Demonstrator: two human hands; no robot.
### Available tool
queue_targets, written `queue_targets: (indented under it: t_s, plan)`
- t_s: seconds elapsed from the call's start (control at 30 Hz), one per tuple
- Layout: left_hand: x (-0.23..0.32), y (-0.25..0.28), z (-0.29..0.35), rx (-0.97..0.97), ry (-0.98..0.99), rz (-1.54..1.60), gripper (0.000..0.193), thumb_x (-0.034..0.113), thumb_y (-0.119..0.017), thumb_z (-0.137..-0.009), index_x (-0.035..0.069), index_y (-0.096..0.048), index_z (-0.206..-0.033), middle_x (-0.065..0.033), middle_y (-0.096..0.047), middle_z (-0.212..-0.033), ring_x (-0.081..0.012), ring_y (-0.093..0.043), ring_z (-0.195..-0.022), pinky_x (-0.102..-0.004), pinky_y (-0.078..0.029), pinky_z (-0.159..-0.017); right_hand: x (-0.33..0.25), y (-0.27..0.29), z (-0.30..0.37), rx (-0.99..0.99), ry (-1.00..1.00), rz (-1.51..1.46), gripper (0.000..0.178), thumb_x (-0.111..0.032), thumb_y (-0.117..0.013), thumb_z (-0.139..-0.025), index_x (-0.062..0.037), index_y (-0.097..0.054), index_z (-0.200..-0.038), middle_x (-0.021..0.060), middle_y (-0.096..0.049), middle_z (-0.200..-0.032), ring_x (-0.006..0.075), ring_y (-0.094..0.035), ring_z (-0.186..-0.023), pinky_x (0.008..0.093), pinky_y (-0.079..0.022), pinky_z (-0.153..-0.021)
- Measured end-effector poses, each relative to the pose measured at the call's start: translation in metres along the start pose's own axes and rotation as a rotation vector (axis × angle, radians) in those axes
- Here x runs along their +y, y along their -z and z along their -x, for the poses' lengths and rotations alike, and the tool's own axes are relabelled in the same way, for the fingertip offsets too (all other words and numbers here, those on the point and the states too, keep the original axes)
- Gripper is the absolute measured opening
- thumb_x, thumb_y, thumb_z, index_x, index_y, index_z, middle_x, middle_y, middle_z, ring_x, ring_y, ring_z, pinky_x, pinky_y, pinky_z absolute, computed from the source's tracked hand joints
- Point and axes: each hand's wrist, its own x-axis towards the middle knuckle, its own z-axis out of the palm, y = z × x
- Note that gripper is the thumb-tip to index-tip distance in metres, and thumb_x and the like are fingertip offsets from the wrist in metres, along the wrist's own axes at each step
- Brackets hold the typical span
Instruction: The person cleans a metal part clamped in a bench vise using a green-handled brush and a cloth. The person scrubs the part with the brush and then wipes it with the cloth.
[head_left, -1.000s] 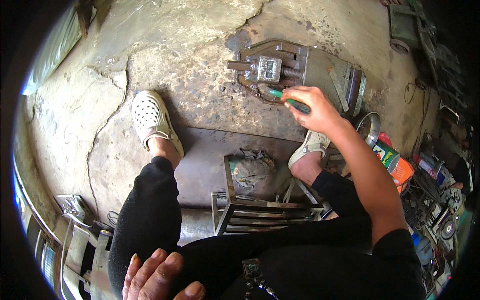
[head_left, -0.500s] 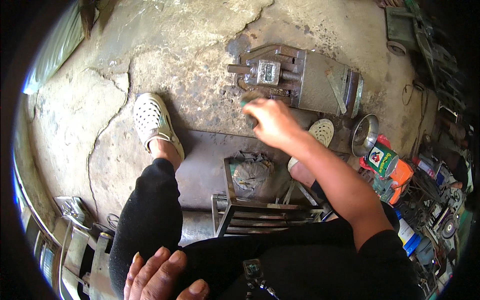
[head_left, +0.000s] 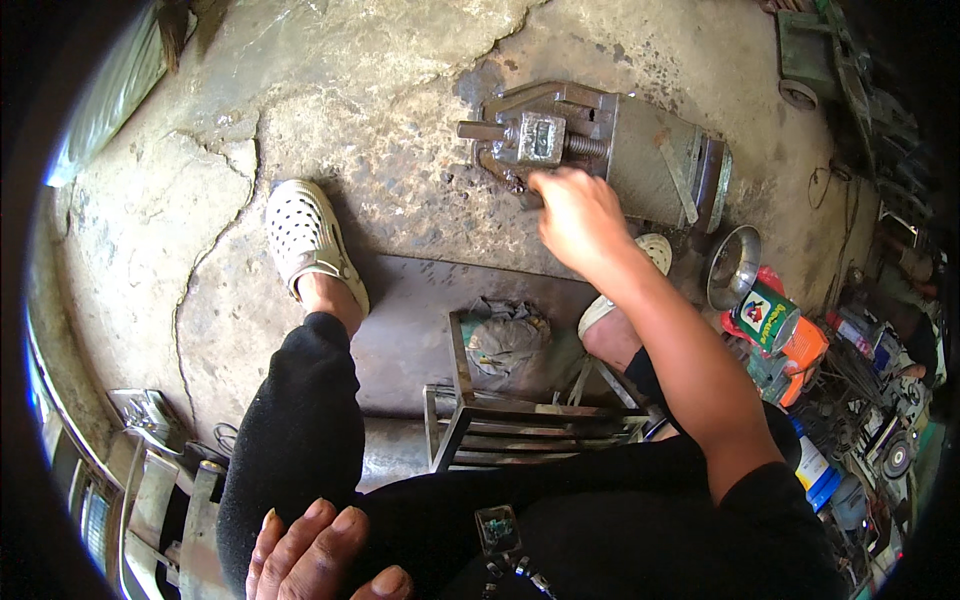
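A heavy grey metal vise (head_left: 645,150) with a threaded screw lies on the stained concrete floor ahead, wet-looking around its left end. A square block (head_left: 541,138) sits on the screw, and a short bar sticks out to its left. My right hand (head_left: 583,215) is closed at the near left side of the vise frame, around a small dark thing (head_left: 528,197). Most of that thing is hidden under the fingers, and its kind cannot be made out. My left hand (head_left: 310,555) rests on my left thigh, holding nothing, with its fingers stretched out.
A metal bowl (head_left: 735,268) and a green can (head_left: 765,318) stand right of my right foot. Below are a slatted metal stool (head_left: 540,430) and a crumpled grey bundle (head_left: 505,340) by a flat metal sheet (head_left: 400,350). Tools and machine parts crowd the right side.
My right hand has moved right and slightly up, closer against the vise, taking the small dark thing along. The left hand stays on the thigh.
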Motion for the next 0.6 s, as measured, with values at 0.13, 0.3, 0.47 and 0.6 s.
queue_targets:
  t_s: [0.13,0.3,0.47,0.6]
  plan:
    - [0.000,0.000,-0.001,-0.005,-0.008,0.004,0.063,0.052,-0.057,-0.098,-0.001,-0.055,-0.131,-0.0299,-0.060,-0.130,-0.0472,-0.061,-0.116,-0.0566,-0.048,-0.100,0.012,0.006,-0.014,0.051,0.065,-0.181,0.025,-0.001,-0.066,-0.082,-0.0020,-0.070,-0.107,0.0228,-0.071,-0.101,0.0393,-0.070,-0.094,0.0476,-0.054,-0.082]
    - [-0.001,0.000,0.000,-0.002,0.005,0.014,0.064,0.053,-0.058,-0.097,-0.001,-0.055,-0.131,-0.0299,-0.060,-0.130,-0.0468,-0.061,-0.117,-0.0571,-0.047,-0.101,0.030,0.007,0.009,0.050,0.135,-0.399,0.033,0.009,-0.068,-0.075,-0.0022,-0.069,-0.105,0.0180,-0.072,-0.105,0.0341,-0.071,-0.099,0.0419,-0.056,-0.086]
    - [-0.002,0.000,0.000,-0.004,0.011,0.021,0.064,0.054,-0.058,-0.097,0.000,-0.055,-0.131,-0.0299,-0.060,-0.131,-0.0467,-0.061,-0.117,-0.0575,-0.047,-0.101,0.011,-0.029,0.022,0.159,0.180,-0.292,0.043,0.009,-0.069,-0.069,-0.0026,-0.068,-0.110,0.0174,-0.069,-0.113,0.0360,-0.069,-0.101,0.0396,-0.056,-0.088]
    - [-0.002,0.000,0.001,-0.007,0.019,0.027,0.063,0.053,-0.059,-0.097,0.000,-0.056,-0.131,-0.0299,-0.060,-0.130,-0.0467,-0.061,-0.117,-0.0577,-0.047,-0.101,-0.004,-0.035,0.044,0.236,0.137,-0.384,0.038,0.004,-0.070,-0.074,-0.0046,-0.067,-0.111,0.0173,-0.068,-0.112,0.0361,-0.070,-0.096,0.0394,-0.056,-0.085]
